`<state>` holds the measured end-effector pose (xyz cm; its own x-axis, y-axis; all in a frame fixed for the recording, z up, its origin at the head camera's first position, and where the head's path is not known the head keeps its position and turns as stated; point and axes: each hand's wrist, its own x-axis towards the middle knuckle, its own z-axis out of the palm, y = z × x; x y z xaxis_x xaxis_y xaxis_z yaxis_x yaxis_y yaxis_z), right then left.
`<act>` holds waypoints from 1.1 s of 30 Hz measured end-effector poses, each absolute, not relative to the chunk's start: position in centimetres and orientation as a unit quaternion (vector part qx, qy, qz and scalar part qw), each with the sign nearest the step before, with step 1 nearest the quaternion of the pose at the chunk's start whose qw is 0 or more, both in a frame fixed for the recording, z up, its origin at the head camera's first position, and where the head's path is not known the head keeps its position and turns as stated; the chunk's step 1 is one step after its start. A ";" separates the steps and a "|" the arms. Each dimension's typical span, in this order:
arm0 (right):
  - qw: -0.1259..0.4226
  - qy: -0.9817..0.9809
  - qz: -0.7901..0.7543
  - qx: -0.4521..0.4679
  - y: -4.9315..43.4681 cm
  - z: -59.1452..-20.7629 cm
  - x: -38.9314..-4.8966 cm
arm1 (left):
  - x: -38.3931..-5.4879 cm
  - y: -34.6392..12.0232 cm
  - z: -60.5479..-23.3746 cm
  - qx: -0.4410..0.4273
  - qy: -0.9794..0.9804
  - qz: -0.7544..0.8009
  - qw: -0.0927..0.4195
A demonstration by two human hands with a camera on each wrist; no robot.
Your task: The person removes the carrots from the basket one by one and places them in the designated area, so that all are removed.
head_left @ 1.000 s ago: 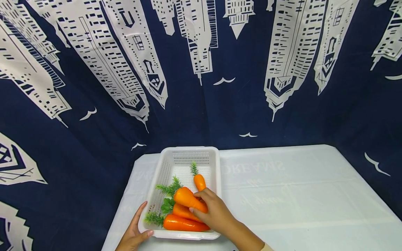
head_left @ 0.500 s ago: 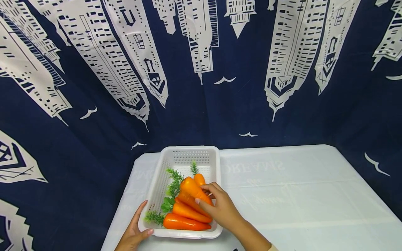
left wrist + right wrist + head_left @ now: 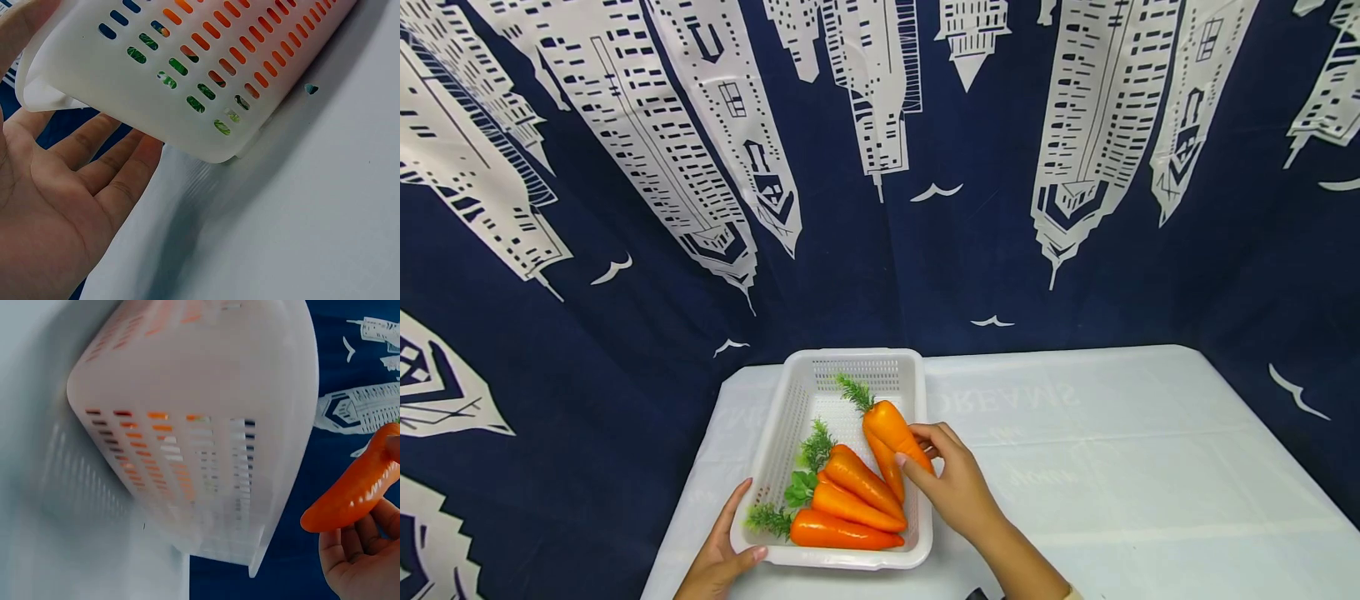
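Observation:
Between thumb and fingers, my right hand (image 3: 955, 483) holds an orange carrot (image 3: 889, 425) with a feathery green top, over the right side of a white perforated basket (image 3: 854, 355). In the right wrist view that carrot (image 3: 347, 494) shows beyond the basket wall. Partly hidden beneath it lies another carrot (image 3: 886, 467). Several more carrots (image 3: 847, 531) lie stacked side by side in the near half, green tops to the left. My left hand (image 3: 718, 554) grips the basket's near left corner, thumb at the rim and fingers along the outside; the left wrist view shows the fingers (image 3: 103, 153) below the wall.
The basket stands at the left of a table with a white cloth (image 3: 1112, 467). Behind hangs a navy curtain (image 3: 895, 275) printed with white buildings and birds. A small dark object (image 3: 976, 594) shows at the bottom edge near my right forearm.
My right hand has carried the carrot from the stack up and to the right, over the carrot at the basket's right side. My left hand has stayed at the basket corner.

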<state>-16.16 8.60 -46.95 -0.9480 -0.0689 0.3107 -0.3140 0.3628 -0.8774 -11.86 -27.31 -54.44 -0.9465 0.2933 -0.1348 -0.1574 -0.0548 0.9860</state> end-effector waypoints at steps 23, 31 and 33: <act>0.094 -0.821 0.563 0.031 11.2 -48.6 -17.2 | -11.8 -27.2 -54.1 0.037 0.673 0.722 0.152; 0.084 -0.821 0.565 0.007 11.7 -49.4 -17.6 | -11.8 -27.2 -54.2 0.041 0.675 0.721 0.152; 0.075 -0.819 0.569 -0.003 11.9 -49.6 -17.7 | -11.8 -27.2 -54.2 0.038 0.676 0.721 0.151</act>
<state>-17.69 11.86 -49.63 -0.9888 0.0905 0.1189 -0.0798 0.3533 -0.9321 -11.80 -27.16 -54.16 -0.9517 0.2684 -0.1488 -0.1659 -0.0418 0.9853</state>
